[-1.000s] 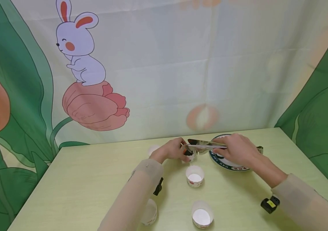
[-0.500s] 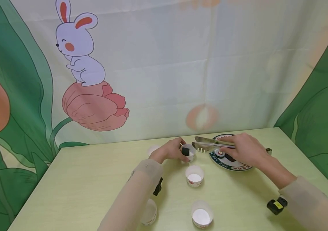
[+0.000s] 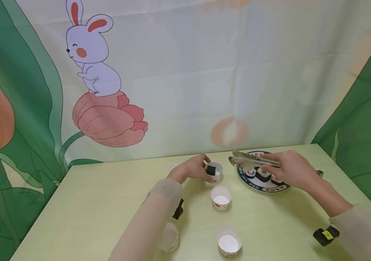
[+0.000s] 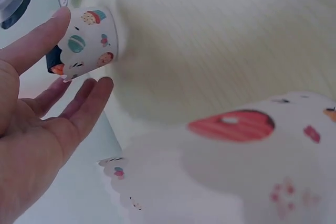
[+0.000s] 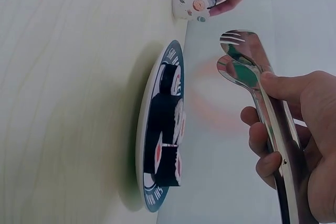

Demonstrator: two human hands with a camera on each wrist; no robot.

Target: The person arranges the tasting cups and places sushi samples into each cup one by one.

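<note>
At the table's back my left hand point(image 3: 192, 169) holds a small white printed paper baking cup point(image 4: 94, 38) upright, the thumb at its rim and fingers on the other side. A black-wrapped sushi roll point(image 3: 211, 170) sits in this cup and sticks up above the rim. My right hand point(image 3: 291, 169) grips metal serving tongs point(image 5: 270, 103) with fork and spoon ends; nothing shows between these ends. The tongs are raised over the round plate point(image 3: 248, 183), left of its middle. Several sushi rolls point(image 5: 167, 119) lie on the plate.
Another paper cup point(image 3: 221, 206) stands just in front of the held one. Nearer me are a front cup point(image 3: 229, 249) and a cup point(image 3: 170, 239) partly behind my left sleeve. One more cup point(image 3: 173, 167) shows behind my left hand. A printed cloth point(image 3: 178, 90) hangs behind the table.
My right hand and the tongs have drawn back to the right, away from the held cup to above the plate. The sushi roll stays in the cup. My left hand has kept its place.
</note>
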